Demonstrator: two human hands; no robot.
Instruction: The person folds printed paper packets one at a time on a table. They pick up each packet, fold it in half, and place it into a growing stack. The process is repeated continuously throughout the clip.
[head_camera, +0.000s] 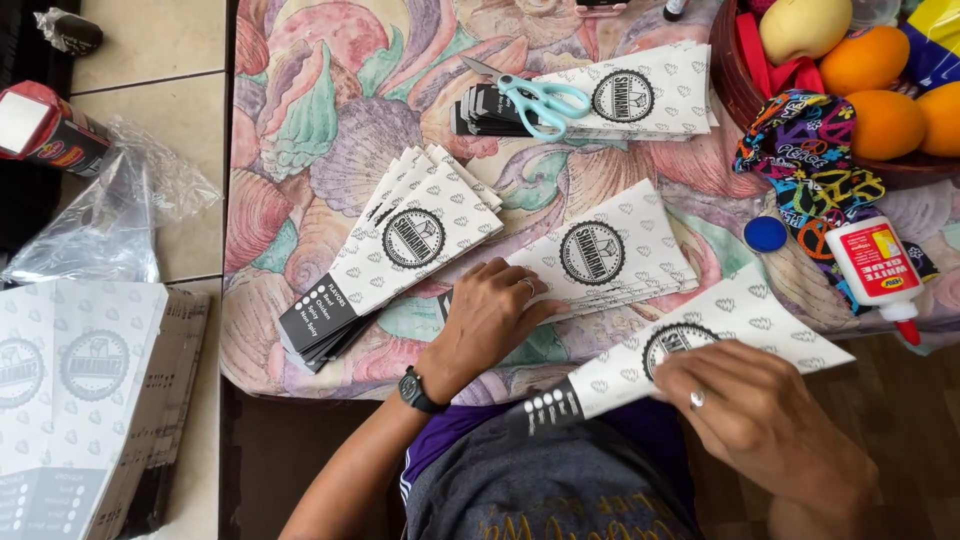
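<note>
Head view: right hand (760, 420) has its fingers clamped on a flat paper sleeve (720, 335) at the worktop (300, 130) edge. Left hand (490, 320) rests, fingers together, on a sleeve stack (600, 262). Scissors (535, 97) lie beyond.

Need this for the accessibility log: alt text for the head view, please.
The right hand holds one flat white-and-black printed paper sleeve while the left hand rests on a stack of the same sleeves on a shell-patterned tablecloth. Teal scissors lie on another stack; a glue bottle lies at right.
</note>
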